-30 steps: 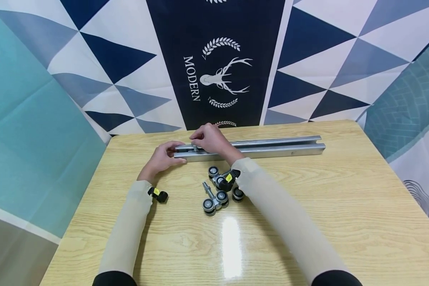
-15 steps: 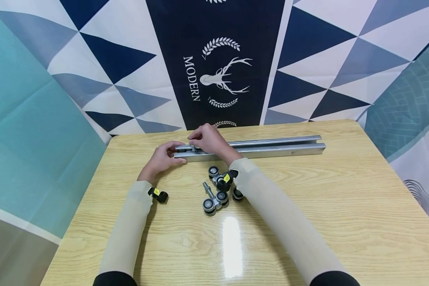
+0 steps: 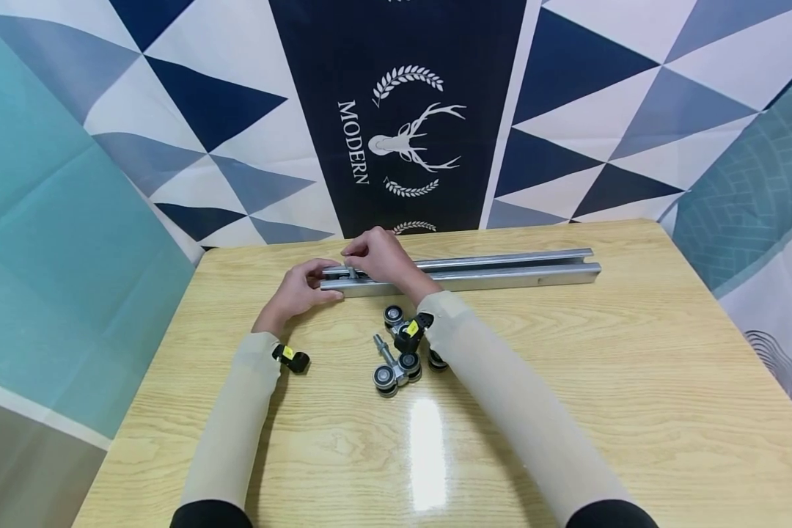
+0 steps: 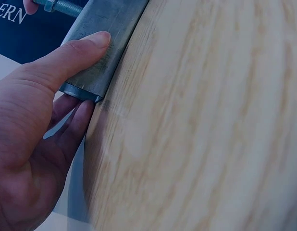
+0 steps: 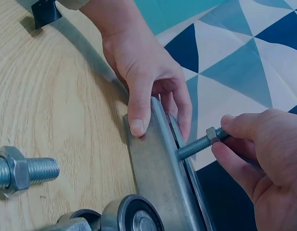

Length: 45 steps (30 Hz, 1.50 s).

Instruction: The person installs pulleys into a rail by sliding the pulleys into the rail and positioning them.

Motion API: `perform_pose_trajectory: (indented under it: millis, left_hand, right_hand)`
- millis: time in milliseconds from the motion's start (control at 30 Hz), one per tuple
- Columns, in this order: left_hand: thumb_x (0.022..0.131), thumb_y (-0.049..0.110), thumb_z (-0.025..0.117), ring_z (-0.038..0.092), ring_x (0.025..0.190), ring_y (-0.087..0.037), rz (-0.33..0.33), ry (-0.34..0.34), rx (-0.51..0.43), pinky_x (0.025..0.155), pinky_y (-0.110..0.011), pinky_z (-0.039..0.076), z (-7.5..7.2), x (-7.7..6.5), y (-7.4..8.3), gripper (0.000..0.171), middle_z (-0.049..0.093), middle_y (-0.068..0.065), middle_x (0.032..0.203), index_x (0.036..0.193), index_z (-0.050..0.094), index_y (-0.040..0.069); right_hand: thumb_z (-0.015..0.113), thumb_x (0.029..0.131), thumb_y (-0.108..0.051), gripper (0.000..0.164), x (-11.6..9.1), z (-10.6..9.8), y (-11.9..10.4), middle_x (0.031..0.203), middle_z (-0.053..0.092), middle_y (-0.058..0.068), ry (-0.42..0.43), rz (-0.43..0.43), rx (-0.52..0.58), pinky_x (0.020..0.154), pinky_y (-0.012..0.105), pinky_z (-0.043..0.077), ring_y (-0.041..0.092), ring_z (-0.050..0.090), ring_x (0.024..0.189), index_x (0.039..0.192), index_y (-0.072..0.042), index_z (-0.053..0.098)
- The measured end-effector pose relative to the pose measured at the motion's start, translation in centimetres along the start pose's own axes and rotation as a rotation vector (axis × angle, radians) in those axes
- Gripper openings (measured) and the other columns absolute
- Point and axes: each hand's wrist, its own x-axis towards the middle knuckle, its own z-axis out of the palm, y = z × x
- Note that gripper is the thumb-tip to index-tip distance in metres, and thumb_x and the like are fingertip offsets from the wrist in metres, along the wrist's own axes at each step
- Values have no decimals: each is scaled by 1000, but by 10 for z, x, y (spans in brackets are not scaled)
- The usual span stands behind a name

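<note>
A long silver metal rail [image 3: 515,277] with an open slot along its top lies near the table's back edge. At its left end, my left hand [image 3: 297,287] holds it, thumb on the near side wall [image 4: 93,48] and fingers round the far side and the end. A threaded bolt [image 5: 195,146] with a hex nut [image 5: 212,134] sticks up out of the slot close to that hand. My right hand [image 5: 276,156] pinches the bolt's upper end at the nut between thumb and fingers. Whatever the bolt joins inside the rail is hidden.
In front of the rail lie metal roller trolleys with black-and-silver wheels: one with its bolt [image 3: 396,372] pointing back, another [image 3: 393,317] partly under the right wrist camera. A further wheel [image 3: 437,359] shows beside the right sleeve. A patterned cloth [image 3: 237,110] hangs behind the table.
My right hand has slid a little left along the rail with the bolt, nearer to the left hand. The left hand and the rail stay in place.
</note>
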Motion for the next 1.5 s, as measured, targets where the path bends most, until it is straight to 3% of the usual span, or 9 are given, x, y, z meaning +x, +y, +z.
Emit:
perform_pose_trajectory:
  millis: [433,933,1267,1400,1500]
  left_hand:
    - [76,34,87,53,106,-29,2,-15,-9,96,-46,47,0,0,2,61,63,-11,124,131,63,20]
    - [76,31,88,55,104,-26,7,5,-19,94,-44,47,0,-1,-2,59,64,-8,123,129,64,20]
    - [76,29,88,56,103,-26,3,9,-19,93,-43,47,0,0,0,59,64,-9,122,129,64,21]
    - [78,25,87,57,103,-28,14,-7,-17,93,-44,48,-1,-3,6,60,64,-14,124,132,63,16]
    - [79,17,85,57,104,-32,6,-17,-17,93,-46,48,-3,-8,21,58,64,-18,125,132,62,10]
  right_hand:
    - [74,90,-16,17,-2,-1,-1,105,79,3,-1,33,7,86,34,57,12,68,91,106,-13,80]
    - [74,91,-14,20,-2,0,-1,107,78,5,-6,9,19,86,35,57,14,68,91,109,-9,79]
    - [76,89,-18,21,-2,-9,-3,102,79,4,27,-15,68,78,32,57,13,69,84,108,-11,79]
    - [77,88,-20,20,-1,-15,-7,97,79,2,39,-8,74,75,29,55,12,67,82,106,-12,79]
    - [77,88,-21,21,-1,-19,-8,96,79,2,42,2,69,75,29,54,13,66,82,106,-12,79]
